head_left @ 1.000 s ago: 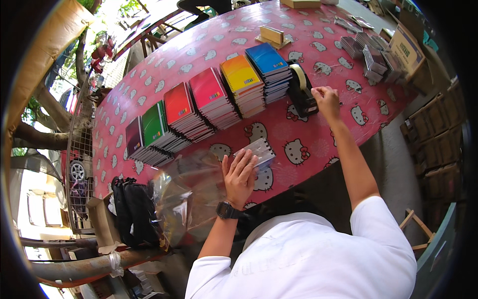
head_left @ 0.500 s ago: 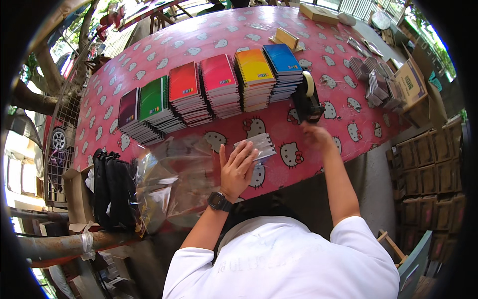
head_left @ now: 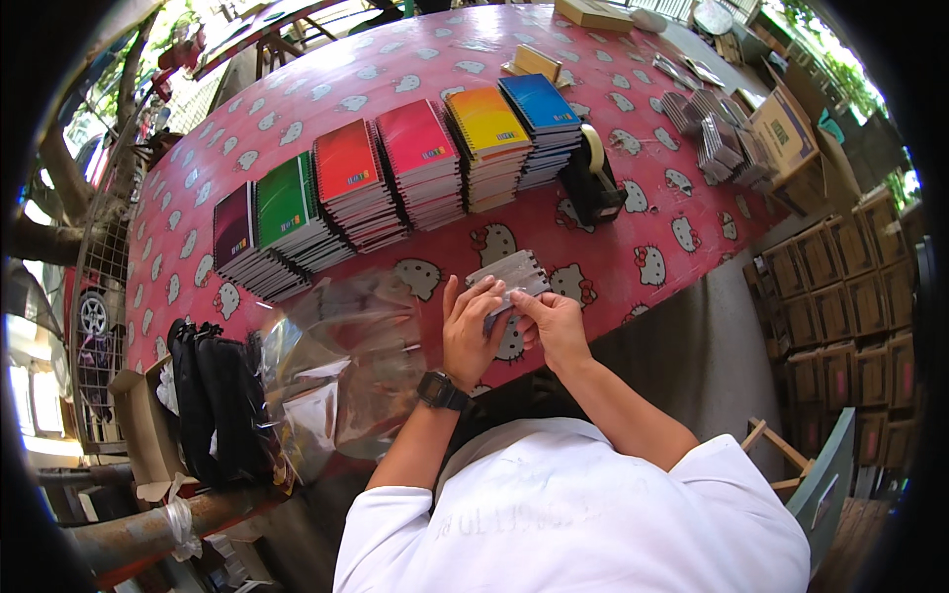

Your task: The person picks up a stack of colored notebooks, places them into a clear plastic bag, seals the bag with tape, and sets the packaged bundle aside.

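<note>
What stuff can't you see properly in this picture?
All in the head view:
- Near part of the small spiral-edged pack: hidden by the left hand.
- Whatever the right hand may be pinching: too small, and its fingers cover it.
- Details on the clear plastic: lost in shine and folds.
- Covers of the grey packets: too small.
- Lower part of the white shirt: cut off by the bottom edge.

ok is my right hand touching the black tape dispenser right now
Apart: the head view shows pink patterned tablecloth between the right hand and the black tape dispenser.
</note>
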The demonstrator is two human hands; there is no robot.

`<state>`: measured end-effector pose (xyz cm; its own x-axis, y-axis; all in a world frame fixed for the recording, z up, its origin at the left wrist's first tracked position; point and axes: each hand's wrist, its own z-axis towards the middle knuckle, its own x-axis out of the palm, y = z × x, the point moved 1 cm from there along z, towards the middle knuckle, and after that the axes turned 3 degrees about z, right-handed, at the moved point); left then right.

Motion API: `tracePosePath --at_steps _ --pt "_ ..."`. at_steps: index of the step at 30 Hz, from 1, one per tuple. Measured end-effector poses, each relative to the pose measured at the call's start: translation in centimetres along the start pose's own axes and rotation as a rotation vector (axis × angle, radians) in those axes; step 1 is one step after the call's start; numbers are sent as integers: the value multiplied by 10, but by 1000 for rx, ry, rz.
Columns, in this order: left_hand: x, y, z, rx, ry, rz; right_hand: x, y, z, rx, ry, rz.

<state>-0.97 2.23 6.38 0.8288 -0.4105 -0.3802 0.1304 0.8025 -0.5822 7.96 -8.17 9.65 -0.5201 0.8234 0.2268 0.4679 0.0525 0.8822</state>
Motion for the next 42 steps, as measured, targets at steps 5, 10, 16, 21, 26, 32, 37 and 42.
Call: tracePosePath --at_steps 5,10,16,21,26,32,37,42 --pt "-14 -6 12 117 194 365 -2 -7 0 -68 -1 35" --pt "-23 -8 24 6 216 169 -13 -22 14 -337 33 -293" --pt "-2 -8 34 -236 126 142 -63 -60 46 -260 98 -361" --pt "1 -32 10 117 370 113 -69 -5 44 575 512 500" --pt "-11 -42 8 -207 106 -146 -64 23 55 -48 595 105" --pt "12 -6 28 -589 84 -548 -62 59 81 -193 875 -399" --pt "-4 -32 83 -729 210 -268 -48 104 75 -762 329 -989" --pt "-21 -64 112 -320 -8 186 -42 138 65 -893 394 -816"
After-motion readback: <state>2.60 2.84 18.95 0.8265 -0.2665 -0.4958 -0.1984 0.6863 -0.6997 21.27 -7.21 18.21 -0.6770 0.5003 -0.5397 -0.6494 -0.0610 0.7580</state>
